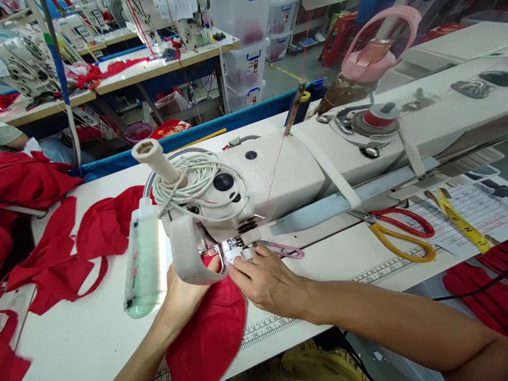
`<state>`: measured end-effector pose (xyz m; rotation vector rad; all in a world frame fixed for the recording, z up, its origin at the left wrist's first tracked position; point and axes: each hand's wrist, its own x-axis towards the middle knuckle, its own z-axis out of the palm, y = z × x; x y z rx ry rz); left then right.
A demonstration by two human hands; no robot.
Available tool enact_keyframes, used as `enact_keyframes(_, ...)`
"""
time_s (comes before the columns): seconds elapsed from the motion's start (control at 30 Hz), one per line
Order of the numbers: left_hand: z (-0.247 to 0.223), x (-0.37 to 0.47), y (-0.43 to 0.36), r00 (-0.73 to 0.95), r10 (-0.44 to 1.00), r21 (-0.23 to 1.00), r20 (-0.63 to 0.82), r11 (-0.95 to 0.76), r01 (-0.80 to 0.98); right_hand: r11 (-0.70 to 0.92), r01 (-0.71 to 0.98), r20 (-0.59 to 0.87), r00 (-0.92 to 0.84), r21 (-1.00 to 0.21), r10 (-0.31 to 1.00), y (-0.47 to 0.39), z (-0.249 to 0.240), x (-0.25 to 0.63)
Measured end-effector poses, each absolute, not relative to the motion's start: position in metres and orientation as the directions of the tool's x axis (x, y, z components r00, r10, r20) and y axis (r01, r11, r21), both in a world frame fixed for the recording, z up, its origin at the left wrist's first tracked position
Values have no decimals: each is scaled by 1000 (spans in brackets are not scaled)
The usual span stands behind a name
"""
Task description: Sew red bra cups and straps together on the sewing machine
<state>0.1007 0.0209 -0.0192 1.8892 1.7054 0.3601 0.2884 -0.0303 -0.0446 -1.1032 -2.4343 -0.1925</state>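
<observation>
A white sewing machine (pixel 273 169) stands before me, its head over a red fabric piece (pixel 216 328) that hangs over the table's front edge. My left hand (pixel 184 288) is at the needle area, partly hidden by the machine's pale front guard (pixel 190 251). Its thumb presses at the red fabric, beside the metal presser parts. On the other side, my right hand (pixel 268 278) has its fingers curled in close to the needle, just below a ribbed white knob (pixel 250 236). Whatever lies between those fingertips is too small to make out.
Left of the machine head hangs a light tube (pixel 146 259); more red fabric (pixel 105 222) lies beyond it. Scissors (pixel 400 230), pink thread snips (pixel 283 250) and a yellow tape measure (pixel 462 219) lie at right. A pink-lidded bottle (pixel 365 63) stands behind the machine.
</observation>
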Motion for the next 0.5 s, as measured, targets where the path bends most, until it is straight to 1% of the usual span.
enact_keyframes(0.17, -24, 97, 24, 165, 964, 589, -208, -11, 808, 669, 740, 441, -577, -74, 687, -31, -44, 289)
enact_keyframes(0.33, -22, 98, 21, 161, 971, 621, -177, -17, 784, 665, 743, 414, -583, -78, 699, -31, -45, 289)
enact_keyframes(0.4, -23, 98, 20, 168, 970, 623, -174, -24, 782, 667, 737, 413, -576, -112, 706, -30, -45, 290)
enact_keyframes(0.5, -25, 98, 21, 172, 968, 611, -180, -27, 791, 634, 746, 459, -500, -202, 734, -26, -45, 292)
